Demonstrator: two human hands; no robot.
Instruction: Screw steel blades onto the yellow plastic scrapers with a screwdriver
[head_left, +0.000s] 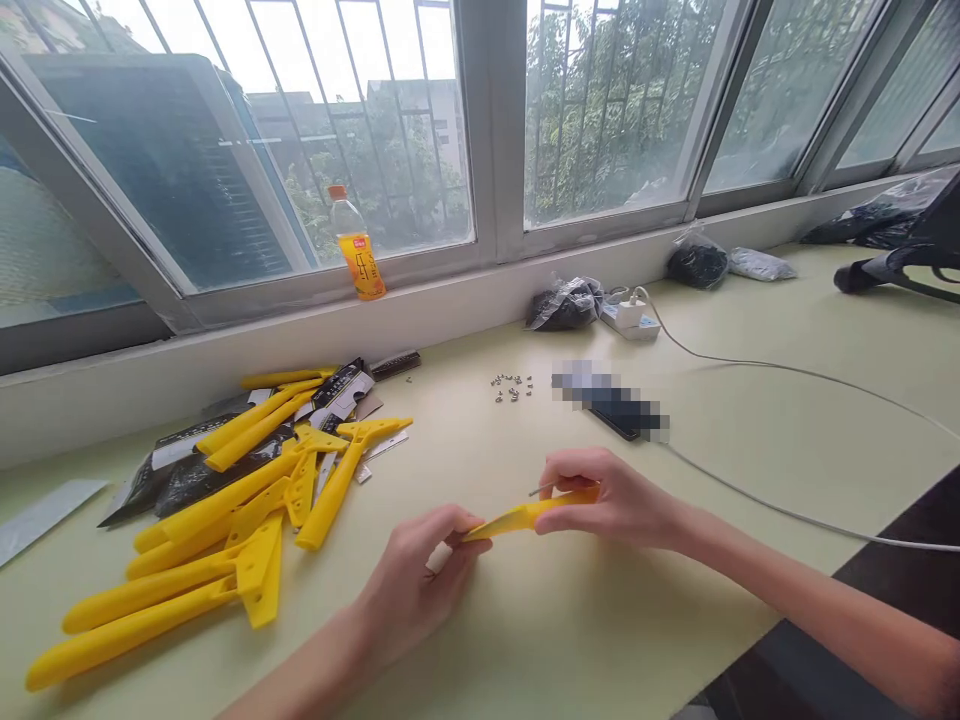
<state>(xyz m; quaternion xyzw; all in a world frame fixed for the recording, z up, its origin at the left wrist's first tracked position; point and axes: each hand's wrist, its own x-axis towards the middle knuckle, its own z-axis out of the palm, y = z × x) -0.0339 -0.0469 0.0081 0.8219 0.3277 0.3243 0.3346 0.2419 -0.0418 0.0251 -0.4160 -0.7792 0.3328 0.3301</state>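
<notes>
Between my two hands is a yellow plastic scraper handle (511,522), held just above the table. My left hand (420,560) pinches the tip of its flat head between thumb and fingers. Closed round the grip part is my right hand (611,505). A thin metal rod (538,490), perhaps a hex key, sticks out from the right fingers; its other end is hidden. Several small screws (514,388) lie scattered on the table beyond my hands. To the left is a pile of similar yellow scraper handles (150,595), with holes in their flat heads.
Black plastic packets (217,480) lie under the pile. A phone (619,412) rests behind my right hand, with a white cable (750,492) crossing the table. A power strip (631,320) and a bagged black bundle (562,305) stand by the window. An orange-capped bottle (360,260) is on the sill.
</notes>
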